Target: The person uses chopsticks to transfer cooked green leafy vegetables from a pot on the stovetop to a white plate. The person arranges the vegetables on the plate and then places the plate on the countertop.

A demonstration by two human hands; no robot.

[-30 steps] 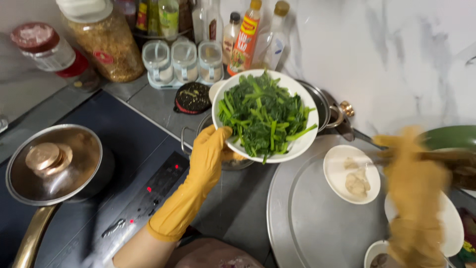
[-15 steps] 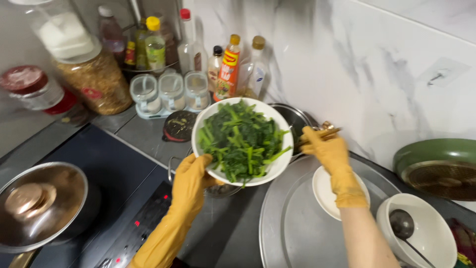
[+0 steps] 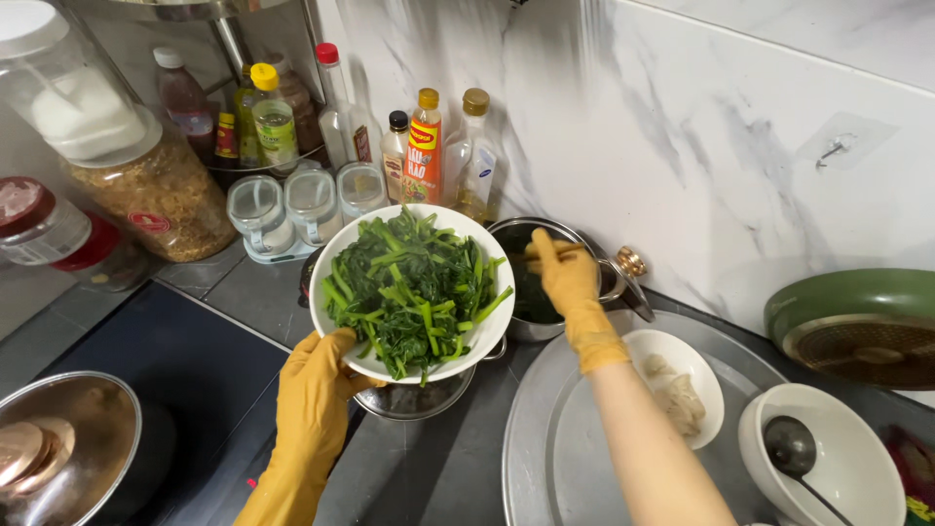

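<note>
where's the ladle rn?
Head view, lower right: the ladle lies in a white bowl, right of the dish on the round tray, away from both hands.

where things sit on the counter

the plate of cooked greens (image 3: 412,292) is held above a steel bowl (image 3: 414,394), with the left hand (image 3: 317,380) at its near rim. right of the plate stands a steel pot (image 3: 545,282); the right hand (image 3: 565,278) holds chopsticks (image 3: 550,251) over it. sauce bottles (image 3: 429,156) line the wall behind. a round tray (image 3: 531,458) lies right of the bowl, carrying a small dish (image 3: 682,385). a lidded pot (image 3: 63,448) sits on the cooktop (image 3: 185,360) at left.
</note>
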